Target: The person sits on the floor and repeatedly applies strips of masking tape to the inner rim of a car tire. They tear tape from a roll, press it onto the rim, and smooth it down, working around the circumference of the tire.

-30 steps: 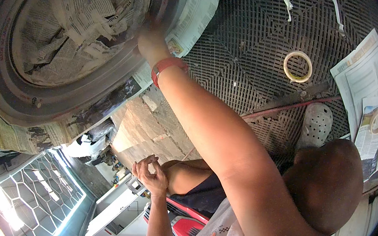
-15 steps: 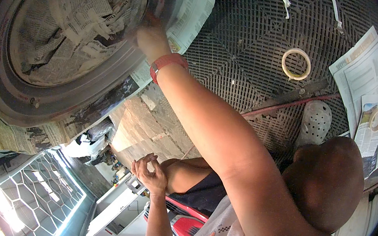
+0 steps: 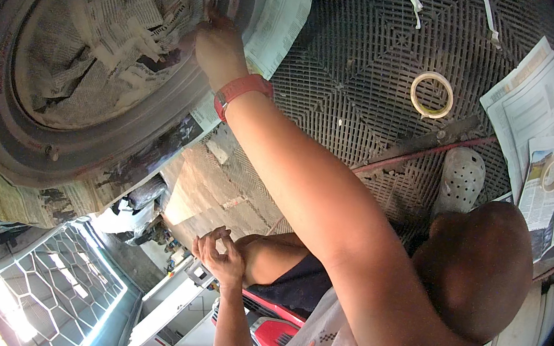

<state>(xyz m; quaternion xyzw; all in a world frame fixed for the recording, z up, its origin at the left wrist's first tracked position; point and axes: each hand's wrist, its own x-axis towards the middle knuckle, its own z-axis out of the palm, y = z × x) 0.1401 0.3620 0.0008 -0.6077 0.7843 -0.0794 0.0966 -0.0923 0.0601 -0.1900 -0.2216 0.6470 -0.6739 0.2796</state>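
A dusty grey ring like a tyre sidewall (image 3: 51, 152), with faint red lettering, fills the upper left. Crumpled newspaper (image 3: 110, 35) covers its round centre, with a torn dark gap near the right side. My right hand (image 3: 219, 48), below a red watch (image 3: 246, 90), reaches to the ring's inner edge. Its fingers are bent and pressed together there; whatever they hold, if anything, is hidden. My left hand (image 3: 220, 256) is beside my left knee (image 3: 266, 258), its fingers loosely bent and apart, with nothing visible in them.
Newspaper sheets (image 3: 284, 32) surround the ring. On the dark slatted floor mat (image 3: 369, 39) lie a tape roll (image 3: 432, 95), a red-edged bar (image 3: 425, 150) and white strips (image 3: 415, 3). Folded newspapers (image 3: 535, 101) carry another tape roll (image 3: 552, 176). My white perforated clog (image 3: 463, 175) stands nearby.
My right hand has moved slightly upward along the ring's inner edge, with its forearm following. My left hand has stayed in place.
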